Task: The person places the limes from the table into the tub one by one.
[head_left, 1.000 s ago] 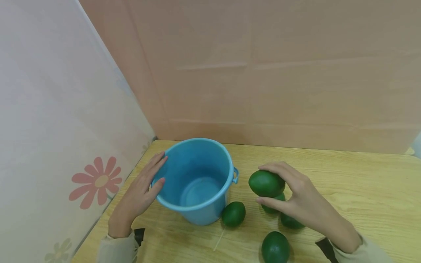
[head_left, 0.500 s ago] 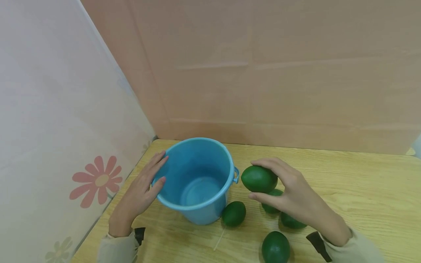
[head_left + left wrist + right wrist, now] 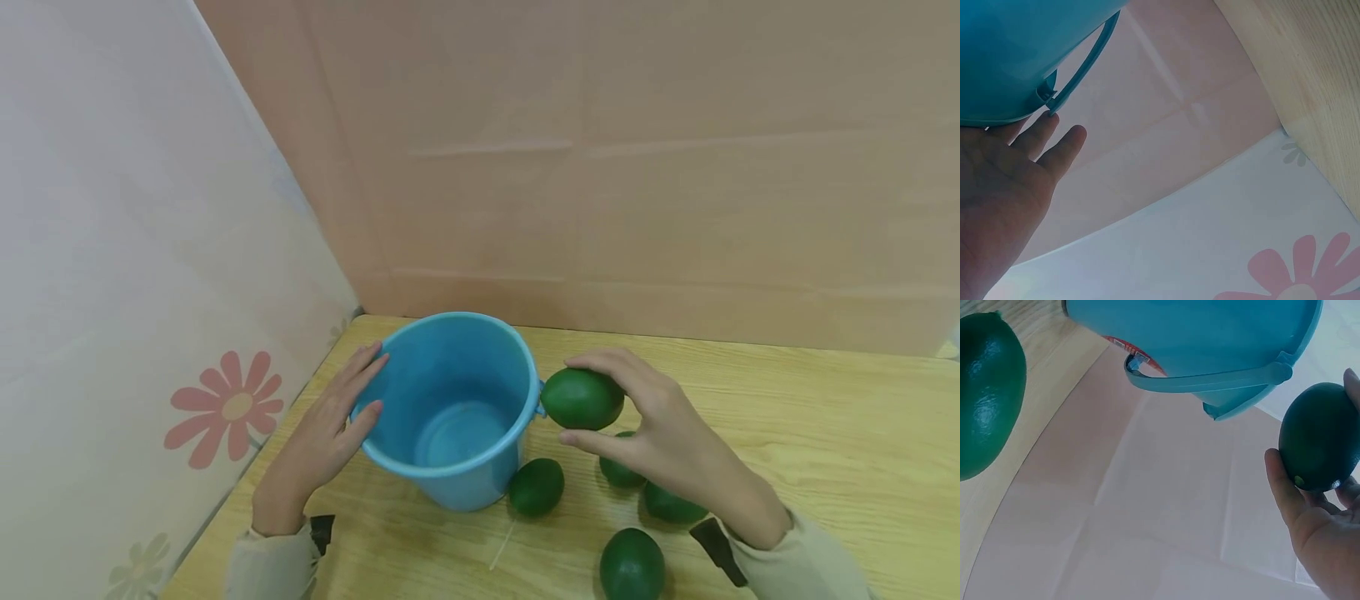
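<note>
A light blue bucket (image 3: 472,485) stands upright on the table, its inside bare. My left hand (image 3: 318,437) rests at its left rim with extended fingers; in the left wrist view that hand (image 3: 1007,187) touches the bucket (image 3: 1022,56) near the handle hinge. To the right of the rim, my right hand (image 3: 663,425) holds a dark green avocado (image 3: 582,399) between thumb and fingers, above the table. The right wrist view shows this avocado (image 3: 1319,437) in the fingers, apart from the bucket (image 3: 1210,337). The bucket's handle (image 3: 1210,382) hangs down its outer side.
Several more avocados lie on the wooden table (image 3: 825,433): one avocado (image 3: 536,487) beside the bucket's base, another avocado (image 3: 632,565) nearer the front, and others partly under the right hand. A flowered white sheet (image 3: 150,250) borders the left; a pinkish sheet (image 3: 600,208) borders the back.
My right hand has carried the avocado leftward and slightly up, nearer the bucket's rim. The left hand stays at the rim. The avocados on the table have not moved.
</note>
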Demonstrator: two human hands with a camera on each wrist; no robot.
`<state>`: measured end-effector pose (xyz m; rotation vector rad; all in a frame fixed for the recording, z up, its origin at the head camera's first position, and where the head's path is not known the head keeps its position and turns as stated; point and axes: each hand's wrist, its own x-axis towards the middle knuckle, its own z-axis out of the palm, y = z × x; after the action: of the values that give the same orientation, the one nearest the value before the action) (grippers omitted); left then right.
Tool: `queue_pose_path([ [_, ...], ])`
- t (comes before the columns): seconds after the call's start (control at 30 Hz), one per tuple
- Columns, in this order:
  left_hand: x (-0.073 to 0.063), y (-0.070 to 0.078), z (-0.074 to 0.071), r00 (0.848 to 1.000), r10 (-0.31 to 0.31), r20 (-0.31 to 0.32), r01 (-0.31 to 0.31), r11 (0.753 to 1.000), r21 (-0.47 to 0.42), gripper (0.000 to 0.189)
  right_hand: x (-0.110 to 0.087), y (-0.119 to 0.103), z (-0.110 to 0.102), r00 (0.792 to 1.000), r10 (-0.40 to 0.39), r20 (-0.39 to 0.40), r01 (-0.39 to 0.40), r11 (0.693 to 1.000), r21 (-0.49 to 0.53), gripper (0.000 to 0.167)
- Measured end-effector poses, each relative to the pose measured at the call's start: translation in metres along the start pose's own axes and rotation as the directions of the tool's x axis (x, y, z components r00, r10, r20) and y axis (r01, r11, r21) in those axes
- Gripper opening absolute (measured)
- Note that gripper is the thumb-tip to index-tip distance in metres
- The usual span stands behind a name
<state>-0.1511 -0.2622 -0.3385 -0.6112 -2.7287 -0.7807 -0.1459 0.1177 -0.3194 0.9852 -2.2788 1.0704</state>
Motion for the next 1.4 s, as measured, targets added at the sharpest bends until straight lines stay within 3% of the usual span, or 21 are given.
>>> queue_pose_path([
  [0.53,0.001,0.001,0.001,1.000,0.009,-0.001,-0.009,1.000,-0.002,0.058,0.013,-0.004,0.008,1.000,-0.006,-0.009,0.006,0.999,0.035,0.071],
  [0.93,0.001,0.003,0.001,1.000,-0.014,0.002,0.014,1.000,-0.002,0.057,0.021,-0.004,0.016,0.998,-0.055,0.016,0.053,0.994,0.099,0.070],
  [1.23,0.000,0.003,0.001,1.000,-0.027,0.011,0.027,1.000,-0.007,0.057,0.026,-0.005,0.023,0.992,-0.122,-0.017,0.123,0.985,0.124,0.072],
  [1.4,0.001,0.004,0.001,1.000,-0.028,0.011,0.028,1.000,-0.009,0.058,0.029,-0.008,0.025,0.996,-0.090,0.010,0.088,0.988,0.125,0.070],
])
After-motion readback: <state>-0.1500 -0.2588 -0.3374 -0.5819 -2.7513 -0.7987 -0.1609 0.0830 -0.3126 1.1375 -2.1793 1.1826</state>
